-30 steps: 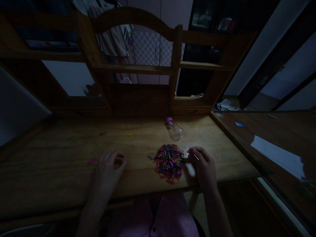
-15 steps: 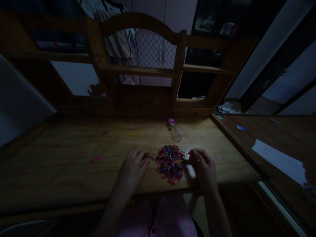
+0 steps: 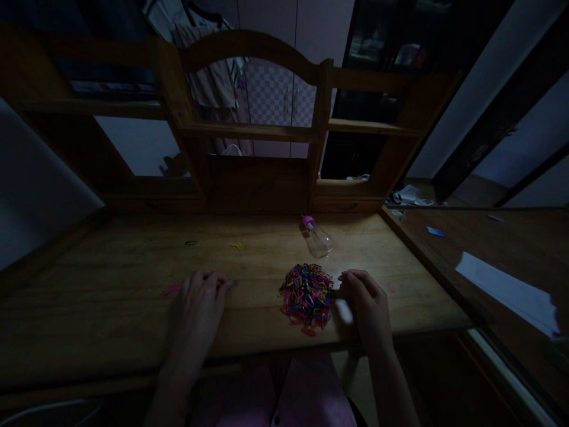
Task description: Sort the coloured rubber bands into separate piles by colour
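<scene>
A heap of small colourful rubber bands lies on the wooden desk in front of me. My left hand rests on the desk well to the left of the heap, its fingers together, with a small dark band pinched at the fingertips. My right hand sits curled at the heap's right edge, fingertips touching the bands. A pale blurred patch shows beside its thumb; what the hand grips is hidden. A clear bulb-shaped bottle with a pink cap lies on its side behind the heap.
Loose bands lie apart on the desk: a pink one, a yellow one, a dark one. A wooden shelf unit rises at the desk's back. A side surface to the right carries a white sheet.
My left hand reached to the heap's left edge, then drew back left with a small band at its fingertips. My right hand stayed at the heap's right side.
</scene>
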`<state>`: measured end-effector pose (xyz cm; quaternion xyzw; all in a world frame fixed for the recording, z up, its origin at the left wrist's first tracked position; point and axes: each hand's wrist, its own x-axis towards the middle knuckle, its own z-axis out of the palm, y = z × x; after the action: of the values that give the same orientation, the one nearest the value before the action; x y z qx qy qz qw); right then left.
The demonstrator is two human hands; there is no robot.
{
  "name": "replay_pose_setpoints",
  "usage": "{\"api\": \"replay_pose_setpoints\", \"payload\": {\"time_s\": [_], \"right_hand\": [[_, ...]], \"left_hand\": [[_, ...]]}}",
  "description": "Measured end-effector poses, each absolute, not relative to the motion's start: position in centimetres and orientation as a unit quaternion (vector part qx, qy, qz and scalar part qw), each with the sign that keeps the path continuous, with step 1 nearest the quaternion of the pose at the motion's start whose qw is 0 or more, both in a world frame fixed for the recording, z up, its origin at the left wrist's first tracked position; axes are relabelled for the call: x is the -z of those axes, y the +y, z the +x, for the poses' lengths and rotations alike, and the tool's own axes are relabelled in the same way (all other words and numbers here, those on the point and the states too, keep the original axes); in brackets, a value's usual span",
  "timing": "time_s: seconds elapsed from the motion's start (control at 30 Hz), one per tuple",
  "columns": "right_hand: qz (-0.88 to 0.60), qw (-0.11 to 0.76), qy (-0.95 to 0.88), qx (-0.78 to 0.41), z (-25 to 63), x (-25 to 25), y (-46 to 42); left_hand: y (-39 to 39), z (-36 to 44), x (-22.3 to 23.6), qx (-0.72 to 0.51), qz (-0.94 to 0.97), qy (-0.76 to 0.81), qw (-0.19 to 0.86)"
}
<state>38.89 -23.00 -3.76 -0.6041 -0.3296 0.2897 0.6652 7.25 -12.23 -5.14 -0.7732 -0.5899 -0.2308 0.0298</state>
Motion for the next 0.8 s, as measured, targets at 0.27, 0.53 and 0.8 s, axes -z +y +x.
{"api": "replay_pose_setpoints", "payload": {"time_s": [0.27, 0.53, 0.8], "right_hand": [[-0.600, 0.669, -0.328, -0.293, 38.9, 3.8, -23.0], [-0.612, 0.651, -0.352, -0.278, 39.1, 3.7, -23.0], [-0.596, 0.667, -0.334, -0.296, 39.0, 4.1, -23.0]], "left_hand": [[-13.7, 12.4, 4.2, 0.314, -0.781, -0.523, -0.136], [-19.3, 17.5, 1.7, 0.260, -0.817, -0.345, -0.382], [-19.9, 18.0, 3.1, 0.228, -0.879, -0.329, -0.259]]}}
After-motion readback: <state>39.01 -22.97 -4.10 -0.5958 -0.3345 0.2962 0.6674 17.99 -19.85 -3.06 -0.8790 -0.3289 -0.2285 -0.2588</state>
